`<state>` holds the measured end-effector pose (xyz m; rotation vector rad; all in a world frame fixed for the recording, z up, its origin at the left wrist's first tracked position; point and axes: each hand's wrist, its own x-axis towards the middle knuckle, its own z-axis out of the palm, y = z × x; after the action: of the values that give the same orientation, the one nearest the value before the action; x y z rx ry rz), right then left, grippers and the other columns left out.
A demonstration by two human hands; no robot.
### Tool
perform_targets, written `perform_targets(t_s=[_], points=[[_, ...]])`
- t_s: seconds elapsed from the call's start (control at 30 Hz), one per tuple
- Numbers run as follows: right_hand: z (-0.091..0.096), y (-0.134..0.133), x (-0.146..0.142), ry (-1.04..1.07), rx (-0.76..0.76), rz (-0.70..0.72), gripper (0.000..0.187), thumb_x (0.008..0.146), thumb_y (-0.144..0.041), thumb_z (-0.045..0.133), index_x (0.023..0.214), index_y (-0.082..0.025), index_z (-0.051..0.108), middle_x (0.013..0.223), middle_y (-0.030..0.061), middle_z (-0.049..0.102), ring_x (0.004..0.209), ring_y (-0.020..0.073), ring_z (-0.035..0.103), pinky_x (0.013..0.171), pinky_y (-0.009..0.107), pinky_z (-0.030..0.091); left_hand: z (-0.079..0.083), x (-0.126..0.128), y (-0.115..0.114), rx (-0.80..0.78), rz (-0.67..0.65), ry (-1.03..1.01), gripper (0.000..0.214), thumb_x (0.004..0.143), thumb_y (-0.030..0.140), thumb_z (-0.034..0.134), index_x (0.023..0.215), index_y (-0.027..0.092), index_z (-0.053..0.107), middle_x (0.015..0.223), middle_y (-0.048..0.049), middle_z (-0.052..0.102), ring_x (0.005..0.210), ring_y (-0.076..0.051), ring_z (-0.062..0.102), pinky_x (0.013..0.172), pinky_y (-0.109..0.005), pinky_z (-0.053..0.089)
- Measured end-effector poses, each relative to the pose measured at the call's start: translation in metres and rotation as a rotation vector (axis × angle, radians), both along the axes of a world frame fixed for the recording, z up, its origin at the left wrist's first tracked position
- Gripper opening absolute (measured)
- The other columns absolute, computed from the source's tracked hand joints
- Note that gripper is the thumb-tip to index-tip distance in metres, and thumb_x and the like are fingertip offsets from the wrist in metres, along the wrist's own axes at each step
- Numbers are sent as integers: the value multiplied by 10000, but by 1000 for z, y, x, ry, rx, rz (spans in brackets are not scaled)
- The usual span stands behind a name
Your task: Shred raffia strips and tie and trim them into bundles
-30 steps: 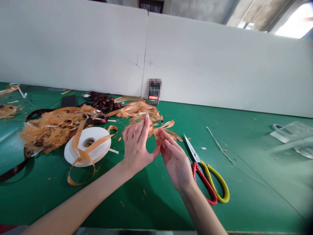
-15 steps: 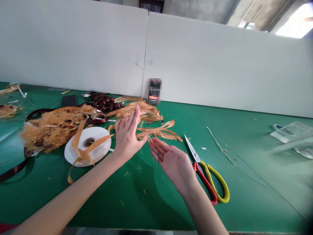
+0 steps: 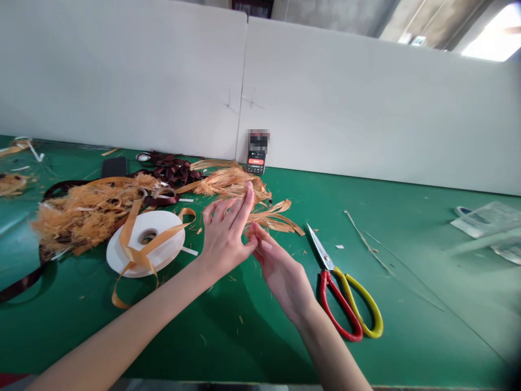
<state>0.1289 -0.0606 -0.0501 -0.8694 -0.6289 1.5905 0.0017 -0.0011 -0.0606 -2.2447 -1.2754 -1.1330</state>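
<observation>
My left hand (image 3: 228, 233) hovers over the table with its fingers stretched out and its thumb apart from them. The thumb tip meets the fingertips of my right hand (image 3: 283, 271), which is closed in a pinch. A small wisp of frayed orange ribbon (image 3: 247, 232) shows at the right fingertips; the rest of it is hidden by the hands. Just behind them lie orange ribbon strips (image 3: 280, 217), slit into narrow strands. Farther back is a pile of frayed orange ribbon (image 3: 228, 179).
To the right lie scissors (image 3: 340, 293) with red and yellow handles. On the left are a white ribbon spool (image 3: 118, 250), a fluffy heap of orange fibres (image 3: 81, 217) and dark brown ribbon (image 3: 175, 171). A phone (image 3: 256, 157) leans against the white partition (image 3: 345, 98).
My right hand has turned over from palm up, and its fingers have closed into a pinch. My left hand has shifted a little to the right.
</observation>
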Motion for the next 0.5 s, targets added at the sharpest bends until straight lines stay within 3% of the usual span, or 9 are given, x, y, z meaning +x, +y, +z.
perform_targets(t_s=[0.33, 0.5], points=[[6, -13, 11, 67, -74, -31, 294, 777, -343, 599, 954, -182, 769, 1225, 95, 678, 1288, 269, 502, 1128, 439, 289, -1, -11, 7, 58, 19, -28, 961, 760, 247, 629, 1532, 197, 58, 1378, -140, 546, 1084, -311, 580, 988, -434, 330], [9, -23, 28, -64, -126, -138, 219, 759, -361, 633, 835, -214, 776, 1156, 91, 713, 1230, 300, 550, 999, 472, 423, 0, -26, 19, -6, 77, -86, 986, 717, 243, 649, 1531, 202, 95, 1431, -144, 489, 1118, -346, 568, 965, -458, 354]])
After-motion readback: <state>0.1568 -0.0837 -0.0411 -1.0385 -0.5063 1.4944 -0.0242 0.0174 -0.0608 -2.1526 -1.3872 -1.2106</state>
